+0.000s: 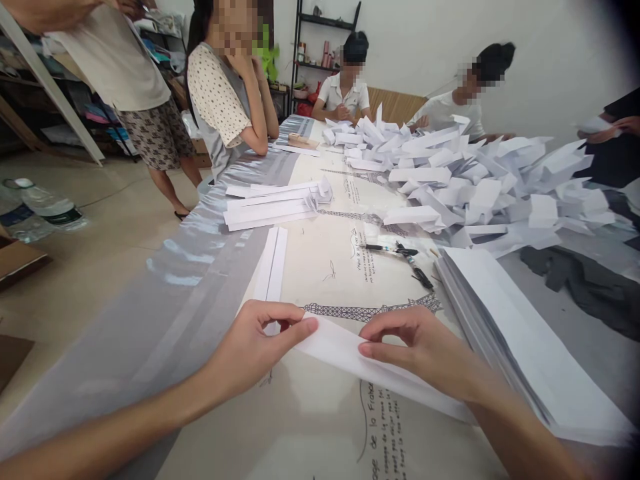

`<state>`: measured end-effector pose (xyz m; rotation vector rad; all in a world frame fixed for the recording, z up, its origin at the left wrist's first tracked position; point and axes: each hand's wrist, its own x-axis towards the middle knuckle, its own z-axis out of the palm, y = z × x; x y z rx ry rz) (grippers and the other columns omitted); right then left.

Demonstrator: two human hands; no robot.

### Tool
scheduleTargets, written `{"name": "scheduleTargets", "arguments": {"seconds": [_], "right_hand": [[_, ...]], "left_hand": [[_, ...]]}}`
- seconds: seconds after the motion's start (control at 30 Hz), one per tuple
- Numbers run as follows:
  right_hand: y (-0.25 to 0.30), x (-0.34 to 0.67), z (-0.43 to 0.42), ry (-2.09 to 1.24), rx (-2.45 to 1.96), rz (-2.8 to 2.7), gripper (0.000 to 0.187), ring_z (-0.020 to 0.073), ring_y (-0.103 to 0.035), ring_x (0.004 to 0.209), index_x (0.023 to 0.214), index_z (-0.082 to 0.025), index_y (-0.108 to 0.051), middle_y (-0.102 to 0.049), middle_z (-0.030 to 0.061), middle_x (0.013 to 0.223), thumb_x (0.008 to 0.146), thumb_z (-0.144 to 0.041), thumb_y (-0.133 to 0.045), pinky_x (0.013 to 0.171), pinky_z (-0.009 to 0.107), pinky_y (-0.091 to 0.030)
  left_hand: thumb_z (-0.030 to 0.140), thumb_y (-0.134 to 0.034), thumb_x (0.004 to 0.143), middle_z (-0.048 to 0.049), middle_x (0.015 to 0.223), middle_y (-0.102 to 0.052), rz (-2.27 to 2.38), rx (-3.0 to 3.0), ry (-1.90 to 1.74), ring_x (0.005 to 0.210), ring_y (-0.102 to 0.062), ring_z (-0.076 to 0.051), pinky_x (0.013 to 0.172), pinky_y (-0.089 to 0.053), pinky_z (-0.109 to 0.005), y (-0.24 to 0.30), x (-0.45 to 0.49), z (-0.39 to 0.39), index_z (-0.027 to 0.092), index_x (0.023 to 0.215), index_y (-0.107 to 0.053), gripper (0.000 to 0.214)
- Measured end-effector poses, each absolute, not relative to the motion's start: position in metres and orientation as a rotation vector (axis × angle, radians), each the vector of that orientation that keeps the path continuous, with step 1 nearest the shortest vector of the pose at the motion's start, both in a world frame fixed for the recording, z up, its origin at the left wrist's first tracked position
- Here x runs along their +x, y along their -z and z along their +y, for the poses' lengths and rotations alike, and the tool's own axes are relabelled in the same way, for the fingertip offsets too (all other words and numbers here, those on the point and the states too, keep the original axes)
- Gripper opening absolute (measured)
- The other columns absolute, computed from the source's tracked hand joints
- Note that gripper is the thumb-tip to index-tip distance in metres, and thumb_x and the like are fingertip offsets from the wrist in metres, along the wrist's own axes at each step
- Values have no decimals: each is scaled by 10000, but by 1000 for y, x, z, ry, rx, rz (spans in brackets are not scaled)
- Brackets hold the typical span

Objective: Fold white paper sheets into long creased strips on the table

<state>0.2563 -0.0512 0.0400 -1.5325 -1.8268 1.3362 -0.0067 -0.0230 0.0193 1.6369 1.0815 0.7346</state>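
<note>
A long strip of white paper point(335, 347) is held just above the printed tablecloth, slanting down to the right. My left hand point(270, 333) pinches its left end between thumb and fingers. Farther along, my right hand point(405, 340) pinches the upper edge; the strip's right end passes beneath that hand. Beyond my left hand lies a narrow folded paper strip point(270, 267). To the right of my right hand rests a thick stack of white paper sheets point(525, 333).
A big heap of folded white papers point(480, 180) covers the table's far right. Folded strips point(273, 207) lie at the left edge. Pens point(390, 249) and a dark cloth point(585, 280) are on the table. Several people are around it. Water bottles point(47, 203) stand on the floor.
</note>
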Motion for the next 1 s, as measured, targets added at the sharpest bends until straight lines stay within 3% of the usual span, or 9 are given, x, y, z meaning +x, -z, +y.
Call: {"name": "scheduleTargets", "arguments": {"seconds": [0.2,0.53,1.0], "right_hand": [[-38,257,-50,-1340,-1525,-1830,125,191,-696,836,848,-287,-808,-780,-2,878,888,-380,-737,809,350,-567],[-38,245,-51,-1303,-1496,-1851,187,179,-667,825,863,-290,-794,-769,-11,865,949,-386,-658,778,338,-533],[-34,247,-53,-1323,-1498,-1776,148,178,-666,817,833,-308,-818,-787,-16,861,918,-373,-716,777,331,-508]], "left_hand": [[468,-665,924,-8,745,-672,1072,1561,-704,717,-550,-168,663,-425,-277,-17,-9,-23,206,737,-758,335],[462,-645,924,-1,670,-604,1076,1613,-710,664,-486,-156,630,-403,-277,-17,-5,-27,200,690,-719,359],[433,-662,933,6,680,-564,1031,1553,-678,682,-455,-144,641,-352,-266,-15,-5,-26,180,707,-716,344]]}}
